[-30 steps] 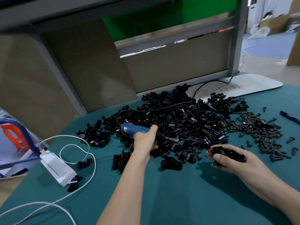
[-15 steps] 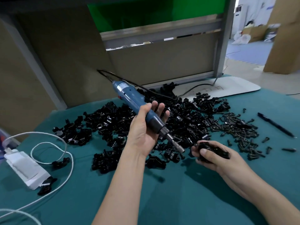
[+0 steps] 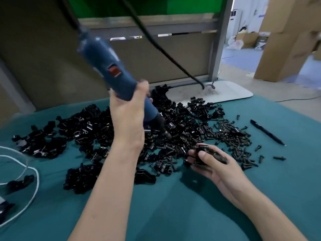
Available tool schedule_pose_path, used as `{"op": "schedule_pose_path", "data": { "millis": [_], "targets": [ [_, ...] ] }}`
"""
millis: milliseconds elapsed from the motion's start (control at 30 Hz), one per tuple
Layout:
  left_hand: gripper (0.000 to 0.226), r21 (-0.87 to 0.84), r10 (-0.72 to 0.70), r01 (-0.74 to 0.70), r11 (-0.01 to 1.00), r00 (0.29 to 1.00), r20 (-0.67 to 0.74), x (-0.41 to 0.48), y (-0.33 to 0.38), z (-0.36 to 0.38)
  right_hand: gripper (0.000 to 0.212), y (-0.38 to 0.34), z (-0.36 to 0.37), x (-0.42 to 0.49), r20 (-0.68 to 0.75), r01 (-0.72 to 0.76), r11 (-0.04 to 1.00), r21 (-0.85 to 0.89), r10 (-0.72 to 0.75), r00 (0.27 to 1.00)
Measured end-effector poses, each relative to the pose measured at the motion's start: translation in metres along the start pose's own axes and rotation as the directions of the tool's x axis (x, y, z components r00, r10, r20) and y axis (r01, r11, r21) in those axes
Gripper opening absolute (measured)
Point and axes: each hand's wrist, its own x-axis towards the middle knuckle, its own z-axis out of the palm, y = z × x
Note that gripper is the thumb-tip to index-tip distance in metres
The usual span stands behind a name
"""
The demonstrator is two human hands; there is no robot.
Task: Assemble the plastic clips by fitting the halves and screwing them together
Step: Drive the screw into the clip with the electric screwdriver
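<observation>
Over teal cloth (image 3: 173,209) heaped with clip halves (image 3: 90,129) and screws (image 3: 231,134), gripping the screwdriver (image 3: 107,66) in the left hand (image 3: 128,119), lifting it clear of them since a second ago, angling the bit toward the clip (image 3: 210,153) being pinched in the right hand (image 3: 217,166); likely readying to fasten it.
</observation>
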Motion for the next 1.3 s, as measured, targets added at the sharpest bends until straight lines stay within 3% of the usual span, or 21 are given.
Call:
{"op": "schedule_pose_path", "data": {
  "millis": [100,200,333,600,900,1000,1300],
  "targets": [
    [0.016,-0.321,-0.18,0.133,0.938,0.976,-0.121,0.002,-0.012,-0.002,0.038,-0.002,0.001,-0.001,-0.025,-0.001,1.0,0.023,0.001,1.0],
    [0.022,-0.409,-0.413,0.321,0.854,0.896,-0.16,-0.003,-0.036,-0.01,0.038,-0.002,0.003,-0.001,-0.041,0.007,0.999,0.036,-0.006,0.999],
    [0.027,-0.549,-0.567,0.387,0.741,0.799,-0.202,-0.006,-0.055,-0.019,0.035,-0.004,0.003,-0.002,-0.015,0.006,1.0,0.024,-0.005,1.0],
    [0.019,-0.523,-0.563,0.38,0.763,0.788,-0.248,-0.007,-0.067,-0.023,0.026,-0.003,0.003,-0.002,0.018,0.027,0.999,-0.019,-0.027,0.999],
    [0.023,-0.555,-0.635,0.423,0.716,0.725,-0.266,-0.011,-0.07,-0.026,0.033,-0.002,0.003,-0.002,0.012,0.067,0.998,-0.013,-0.067,0.998],
    [0.022,-0.576,-0.654,0.429,0.696,0.711,-0.261,-0.013,-0.07,-0.025,0.047,-0.002,0.003,-0.002,0.026,0.087,0.996,-0.03,-0.086,0.996],
    [0.019,-0.572,-0.658,0.428,0.7,0.698,-0.283,-0.018,-0.074,-0.021,0.052,0.001,0.001,-0.003,-0.023,0.157,0.978,-0.139,-0.161,0.987]
  ]
}}
